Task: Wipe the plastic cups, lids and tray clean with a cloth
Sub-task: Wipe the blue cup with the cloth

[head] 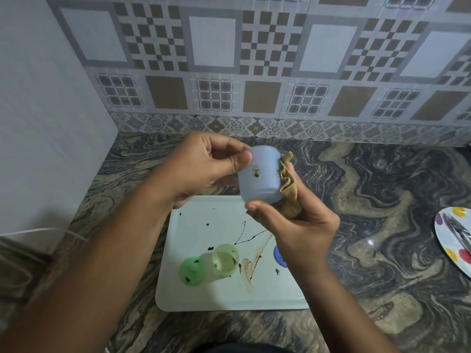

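Note:
My left hand (204,161) grips a pale blue plastic cup (260,177) by its base and holds it above the tray, turned on its side. A brown stain shows on the cup's wall. My right hand (300,222) holds a tan cloth (288,184) against the cup's right side, with the thumb under the cup's rim. Below lies the white tray (204,296), streaked with dark and brown spills. On the tray stand a light green cup (225,259), a green lid (192,271) and a blue lid (279,256), half hidden by my right wrist.
The tray sits on a marbled stone counter (369,225) that meets a tiled wall at the back. A white plate with coloured dots (456,240) holds metal cutlery at the right edge. A white wall and a thin cord (51,231) are on the left.

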`<state>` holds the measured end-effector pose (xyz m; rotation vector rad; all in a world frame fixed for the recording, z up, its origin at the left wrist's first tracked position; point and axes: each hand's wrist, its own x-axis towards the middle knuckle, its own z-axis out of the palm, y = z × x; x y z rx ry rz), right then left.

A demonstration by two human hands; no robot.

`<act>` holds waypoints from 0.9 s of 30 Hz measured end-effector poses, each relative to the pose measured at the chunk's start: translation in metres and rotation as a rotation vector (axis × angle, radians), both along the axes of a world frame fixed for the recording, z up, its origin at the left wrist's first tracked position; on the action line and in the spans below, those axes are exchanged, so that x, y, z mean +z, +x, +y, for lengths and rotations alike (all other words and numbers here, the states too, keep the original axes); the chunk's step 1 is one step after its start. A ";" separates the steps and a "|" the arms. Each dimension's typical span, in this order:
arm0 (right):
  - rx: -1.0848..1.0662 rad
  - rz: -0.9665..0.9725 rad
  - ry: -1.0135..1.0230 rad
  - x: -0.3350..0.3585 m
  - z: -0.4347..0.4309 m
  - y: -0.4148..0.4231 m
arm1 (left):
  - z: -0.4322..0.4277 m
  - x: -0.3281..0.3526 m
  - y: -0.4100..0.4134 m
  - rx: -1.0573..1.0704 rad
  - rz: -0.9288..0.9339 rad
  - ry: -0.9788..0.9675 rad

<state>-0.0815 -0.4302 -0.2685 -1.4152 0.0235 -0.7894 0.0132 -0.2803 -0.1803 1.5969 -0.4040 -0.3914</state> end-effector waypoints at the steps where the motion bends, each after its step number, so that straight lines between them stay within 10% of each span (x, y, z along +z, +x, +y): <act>1: -0.023 0.000 -0.102 -0.005 -0.003 0.000 | -0.001 0.004 -0.001 0.008 -0.031 0.008; 6: -0.042 -0.030 -0.031 -0.012 -0.002 0.002 | -0.003 0.018 -0.011 -0.024 -0.195 0.057; 13: -0.180 -0.138 -0.477 0.001 -0.004 0.004 | -0.002 0.016 -0.008 0.016 -0.311 0.154; 18: -0.055 -0.068 -0.085 -0.014 -0.002 0.011 | -0.001 0.008 -0.007 0.003 -0.158 0.055; 24: -0.204 -0.146 -0.532 -0.007 -0.001 0.005 | -0.002 0.005 -0.006 0.027 -0.249 0.153; 27: -0.155 -0.129 -0.402 -0.014 -0.004 0.004 | -0.004 0.003 -0.008 0.023 -0.307 0.163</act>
